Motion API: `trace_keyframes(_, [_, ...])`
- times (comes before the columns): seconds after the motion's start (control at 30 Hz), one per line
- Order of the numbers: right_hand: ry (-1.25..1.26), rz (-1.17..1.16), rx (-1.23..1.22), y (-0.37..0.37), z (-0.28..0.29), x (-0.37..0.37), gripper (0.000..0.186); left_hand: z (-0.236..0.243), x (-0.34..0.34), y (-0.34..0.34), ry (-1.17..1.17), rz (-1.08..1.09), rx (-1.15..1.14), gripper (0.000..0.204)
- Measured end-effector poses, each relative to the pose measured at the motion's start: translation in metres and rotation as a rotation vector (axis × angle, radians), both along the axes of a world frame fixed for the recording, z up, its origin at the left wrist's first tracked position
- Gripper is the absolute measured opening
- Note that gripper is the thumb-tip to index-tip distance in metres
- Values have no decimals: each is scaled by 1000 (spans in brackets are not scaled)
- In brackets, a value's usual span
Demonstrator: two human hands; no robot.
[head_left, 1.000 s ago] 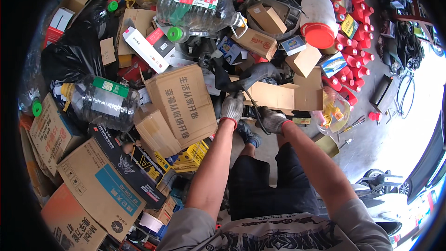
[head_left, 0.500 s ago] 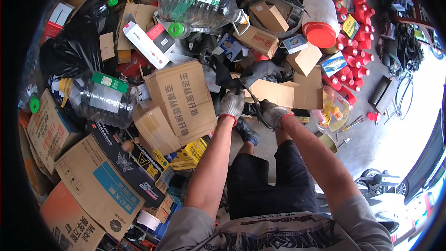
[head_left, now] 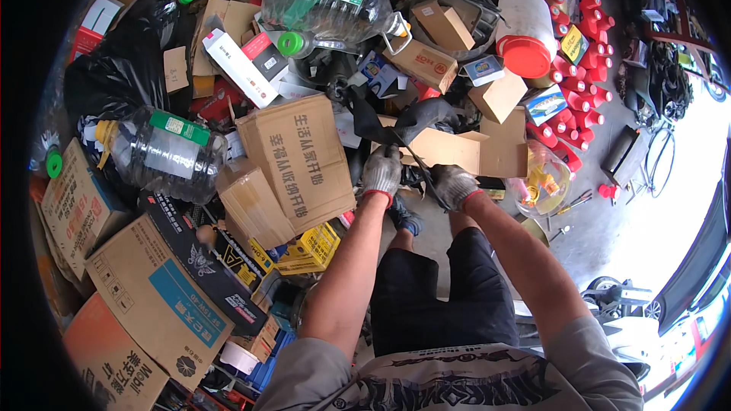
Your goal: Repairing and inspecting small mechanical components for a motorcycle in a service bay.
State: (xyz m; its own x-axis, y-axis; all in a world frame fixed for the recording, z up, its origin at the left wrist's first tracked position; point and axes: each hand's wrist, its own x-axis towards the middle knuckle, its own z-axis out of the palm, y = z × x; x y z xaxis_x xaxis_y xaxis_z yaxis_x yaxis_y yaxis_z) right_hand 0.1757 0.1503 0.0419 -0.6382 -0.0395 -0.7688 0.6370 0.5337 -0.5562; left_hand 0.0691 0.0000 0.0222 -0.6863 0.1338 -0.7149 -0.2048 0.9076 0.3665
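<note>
Both my hands wear grey-white work gloves with red cuffs. A dark, flexible black strip (head_left: 393, 135) stretches between them and runs up into the pile beyond. My left hand (head_left: 382, 170) is closed on one part of it, beside an opened cardboard box (head_left: 449, 151). To the right, my right hand (head_left: 455, 186) grips the strip's lower part, fingers wrapped round it. Just left of my left hand lies a brown cardboard carton (head_left: 297, 164) with printed characters. What kind of strip it is, I cannot tell.
Large clear plastic jugs (head_left: 327, 4) lie at the back and left. A white bucket with a red lid (head_left: 527, 34) stands back right, beside many red bottles (head_left: 582, 99). Flattened cartons (head_left: 160, 301) fill the left front. Pliers (head_left: 575, 202) lie on the floor at right.
The stretch of strip between my hands looks straighter and tauter. Both gloved hands stay in nearly the same place, still gripping it.
</note>
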Motion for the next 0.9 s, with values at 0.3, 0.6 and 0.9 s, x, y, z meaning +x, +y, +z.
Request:
trace_keyframes(0.3, [-24, 41, -134, 9, -10, 5, 47, 2, 6, -3, 208, -287, -43, 36])
trace_keyframes(0.6, [-42, 58, -50, 1, 2, -18, 47, 12, 0, -16, 280, -491, -148, 32])
trace_keyframes(0.9, [-32, -26, 62, -14, 9, 5, 48, -1, 5, -23, 235, -443, -175, 34])
